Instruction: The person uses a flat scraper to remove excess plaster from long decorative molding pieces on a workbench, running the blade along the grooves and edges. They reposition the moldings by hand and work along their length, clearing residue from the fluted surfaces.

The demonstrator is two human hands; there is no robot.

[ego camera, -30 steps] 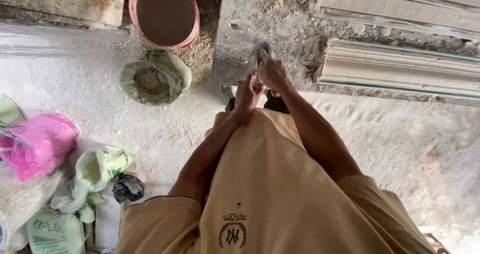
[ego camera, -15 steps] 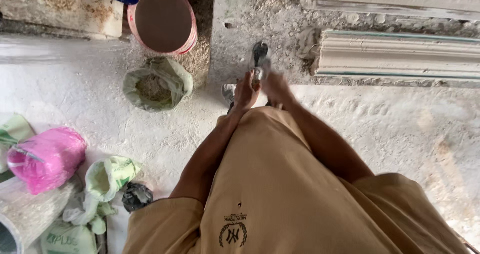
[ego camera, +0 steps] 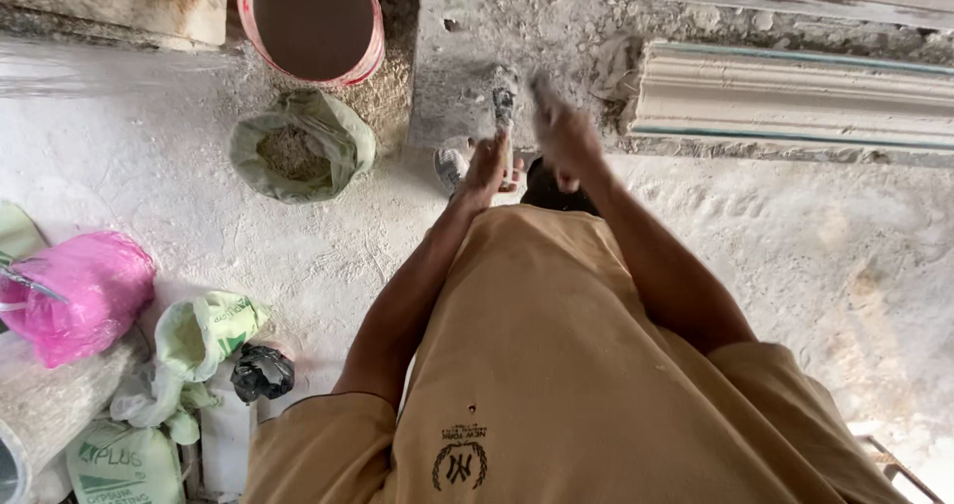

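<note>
My left hand (ego camera: 489, 169) is closed around the handle of a small plaster-caked scraper (ego camera: 505, 106), whose blade points away from me over a grey concrete slab (ego camera: 467, 37). My right hand (ego camera: 562, 134) is just to the right of the scraper, a little apart from it. It is motion-blurred, with its fingers stretched toward the slab, and I cannot tell whether it holds anything. Both arms reach out over my tan shirt.
A red bucket (ego camera: 370, 27) of brown material stands at the top. Below it is an open green sack of powder (ego camera: 343, 131). White plaster cornice lengths (ego camera: 795, 96) lie at the right. A pink bag (ego camera: 79, 290), green bags (ego camera: 204, 330) and a black bag (ego camera: 263, 372) sit at the left.
My hands were together on the scraper. Now the right hand has come off to the right and is blurred, while the left still holds the tool. The view has shifted slightly.
</note>
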